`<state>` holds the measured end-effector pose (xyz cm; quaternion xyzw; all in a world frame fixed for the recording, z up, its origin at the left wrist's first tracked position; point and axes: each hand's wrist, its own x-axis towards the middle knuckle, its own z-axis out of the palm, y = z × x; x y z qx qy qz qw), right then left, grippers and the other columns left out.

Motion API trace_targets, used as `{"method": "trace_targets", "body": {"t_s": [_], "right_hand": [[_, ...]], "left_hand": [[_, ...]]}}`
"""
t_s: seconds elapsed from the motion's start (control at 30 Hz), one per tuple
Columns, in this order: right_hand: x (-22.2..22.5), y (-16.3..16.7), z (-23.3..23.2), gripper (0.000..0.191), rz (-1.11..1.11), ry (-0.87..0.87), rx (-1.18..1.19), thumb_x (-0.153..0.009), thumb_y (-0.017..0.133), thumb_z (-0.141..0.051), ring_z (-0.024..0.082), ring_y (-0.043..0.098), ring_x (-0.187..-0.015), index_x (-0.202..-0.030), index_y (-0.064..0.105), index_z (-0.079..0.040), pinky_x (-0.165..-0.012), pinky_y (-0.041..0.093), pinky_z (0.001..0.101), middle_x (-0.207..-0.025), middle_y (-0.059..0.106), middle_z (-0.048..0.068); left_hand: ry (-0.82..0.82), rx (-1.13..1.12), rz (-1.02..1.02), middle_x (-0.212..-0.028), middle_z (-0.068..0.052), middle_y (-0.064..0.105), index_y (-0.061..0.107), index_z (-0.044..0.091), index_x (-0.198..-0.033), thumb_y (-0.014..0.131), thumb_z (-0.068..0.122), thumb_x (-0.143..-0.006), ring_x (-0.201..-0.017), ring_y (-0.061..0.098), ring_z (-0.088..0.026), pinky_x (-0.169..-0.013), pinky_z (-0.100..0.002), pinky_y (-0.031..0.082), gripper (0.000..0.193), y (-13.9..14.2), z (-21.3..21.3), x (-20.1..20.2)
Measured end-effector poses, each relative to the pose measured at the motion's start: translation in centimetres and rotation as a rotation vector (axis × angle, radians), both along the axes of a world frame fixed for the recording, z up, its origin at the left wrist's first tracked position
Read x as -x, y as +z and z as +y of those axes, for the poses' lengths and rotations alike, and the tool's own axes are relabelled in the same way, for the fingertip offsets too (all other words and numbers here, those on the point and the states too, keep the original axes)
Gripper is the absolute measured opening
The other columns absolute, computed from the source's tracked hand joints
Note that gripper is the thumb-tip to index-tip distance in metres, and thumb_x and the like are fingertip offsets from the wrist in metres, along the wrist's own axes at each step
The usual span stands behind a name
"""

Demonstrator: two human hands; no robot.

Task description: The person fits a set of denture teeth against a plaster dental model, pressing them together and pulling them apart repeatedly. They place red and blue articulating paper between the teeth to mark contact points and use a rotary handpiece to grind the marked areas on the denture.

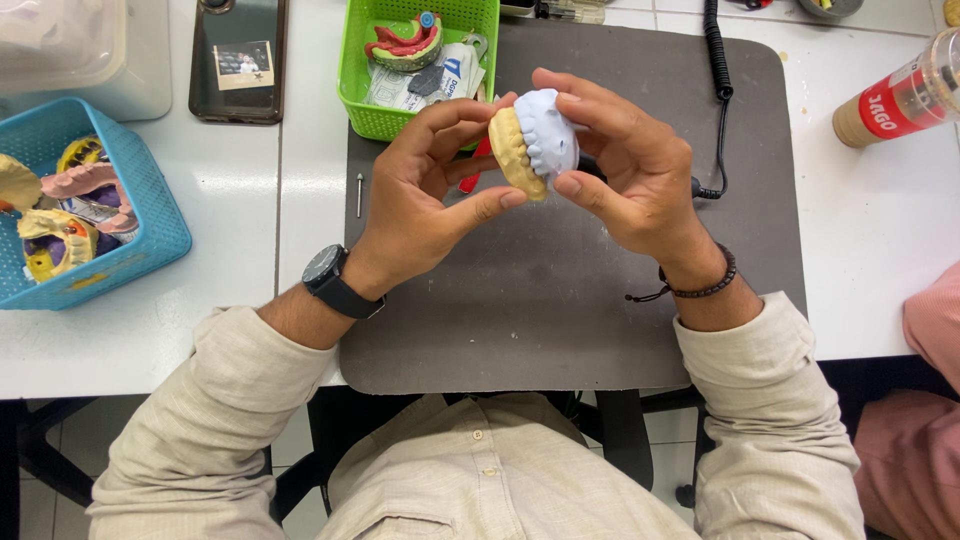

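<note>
Tooth models, two plaster casts pressed together, sit in the air between both hands above the far middle of a dark grey mat [560, 330]. The yellow cast [515, 152] lies on the left and the pale blue cast [547, 130] on the right, their toothed faces meeting. The left hand [425, 190] has its thumb under the yellow cast and its fingertips curled over the top of it; the right hand [625, 165] clamps the blue cast with fingers above and thumb below. Both grips are closed on the pair.

Risks, as I judge them: the casts are held together only by finger pressure, so a loosened thumb could let one half slide off the other and drop onto the mat. Plaster teeth chip easily, and twisting the halves against each other could break a tip. A red tool [472, 178] lies just under the hands, partly hidden, and a falling cast could strike it.

The mat lies on a white table [230, 300]. A green basket [395, 90] with a red and grey cast stands at the far edge, a blue basket [100, 215] of more casts at the left, with a phone [240, 60] far left. A black coiled cord [722, 95] runs down the right side of the mat, and a bottle with a red label [900, 100] lies far right. A small metal pin [360, 193] rests left of the mat. Floor tiles show beneath the near edge.
</note>
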<state>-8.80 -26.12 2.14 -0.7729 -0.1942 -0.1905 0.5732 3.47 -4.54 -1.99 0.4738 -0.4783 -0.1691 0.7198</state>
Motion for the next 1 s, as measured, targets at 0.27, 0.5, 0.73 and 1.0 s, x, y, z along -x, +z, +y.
{"method": "trace_targets", "body": {"t_s": [0.27,0.5,0.73,1.0], "right_hand": [[0.0,1.4,-0.8,0.041,-0.029,-0.085,0.309,-0.104,0.073,-0.024,0.028,0.066,-0.132,-0.14,0.065,-0.006,-0.112,0.056,0.0374,-0.146,0.06,0.021],[-0.1,1.3,-1.2,0.041,-0.035,-0.104,0.342,-0.103,0.074,-0.023,0.028,0.067,-0.131,-0.14,0.065,-0.009,-0.113,0.056,0.0379,-0.144,0.062,0.019],[-0.1,1.1,-1.1,0.042,-0.019,-0.103,0.347,-0.102,0.076,-0.023,0.028,0.066,-0.132,-0.14,0.065,-0.008,-0.113,0.057,0.0368,-0.146,0.061,0.019],[0.1,1.2,-1.0,0.044,0.017,-0.088,0.325,-0.103,0.075,-0.022,0.027,0.065,-0.132,-0.142,0.064,-0.008,-0.112,0.056,0.0356,-0.148,0.059,0.019]], "left_hand": [[0.017,-0.076,0.044,-0.142,-0.017,0.06,0.043,0.003,-0.137,0.087,0.009,-0.093,-0.138,0.062,-0.024,-0.116,-0.039,0.054,0.063,-0.7,-0.6,1.1],[0.09,-0.049,-0.079,-0.147,-0.02,0.059,0.048,0.001,-0.133,0.086,0.009,-0.094,-0.138,0.063,-0.026,-0.118,-0.039,0.052,0.055,-1.0,-1.0,1.1],[0.104,-0.028,-0.083,-0.147,-0.022,0.059,0.049,0.0,-0.131,0.086,0.008,-0.095,-0.139,0.062,-0.026,-0.118,-0.039,0.052,0.052,-1.1,-1.0,1.3],[0.124,-0.055,-0.095,-0.145,-0.022,0.06,0.049,0.0,-0.129,0.086,0.011,-0.094,-0.137,0.064,-0.025,-0.118,-0.039,0.052,0.052,-1.1,-0.9,1.4]]}}
